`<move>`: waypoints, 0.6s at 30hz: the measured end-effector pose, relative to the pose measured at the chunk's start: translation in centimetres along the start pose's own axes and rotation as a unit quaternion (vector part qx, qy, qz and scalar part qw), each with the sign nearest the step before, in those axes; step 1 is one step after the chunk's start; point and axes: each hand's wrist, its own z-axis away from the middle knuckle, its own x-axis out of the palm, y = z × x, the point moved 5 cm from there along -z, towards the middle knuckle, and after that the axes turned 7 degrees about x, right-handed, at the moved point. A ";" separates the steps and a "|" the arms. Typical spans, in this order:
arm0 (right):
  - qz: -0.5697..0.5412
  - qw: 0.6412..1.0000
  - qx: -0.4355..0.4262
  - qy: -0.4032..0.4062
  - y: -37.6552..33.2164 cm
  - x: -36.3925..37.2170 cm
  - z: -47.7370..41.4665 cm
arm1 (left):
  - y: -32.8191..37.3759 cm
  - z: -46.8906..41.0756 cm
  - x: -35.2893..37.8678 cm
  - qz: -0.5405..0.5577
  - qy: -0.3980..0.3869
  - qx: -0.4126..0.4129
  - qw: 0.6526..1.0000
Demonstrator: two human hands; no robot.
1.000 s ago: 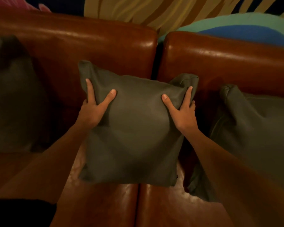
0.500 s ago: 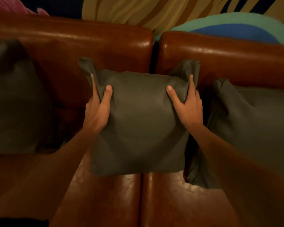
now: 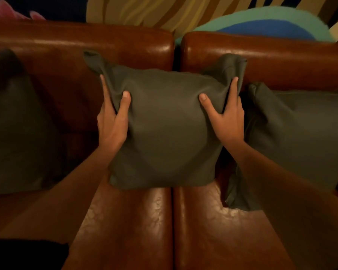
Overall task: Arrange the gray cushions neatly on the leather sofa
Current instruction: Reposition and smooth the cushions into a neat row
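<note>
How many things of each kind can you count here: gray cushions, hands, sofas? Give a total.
Gray cushions: 3 (left cushion, middle cushion, right cushion)
Hands: 2 (left hand, right hand, both gripping the middle cushion)
Leather sofa: 1
Total: 6

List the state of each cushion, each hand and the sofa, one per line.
middle cushion: upright against the backrest, over the seat seam, held at both sides.
left cushion: leaning on the backrest.
right cushion: leaning on the backrest.
left hand: grips the middle cushion's left edge.
right hand: grips its right edge.
sofa: bearing all three cushions.
</note>
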 end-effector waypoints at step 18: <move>0.012 1.000 0.006 -0.020 0.5 -0.5 1.3 | -1.0 0.3 0.3 -0.033 -0.047 0.029 0.998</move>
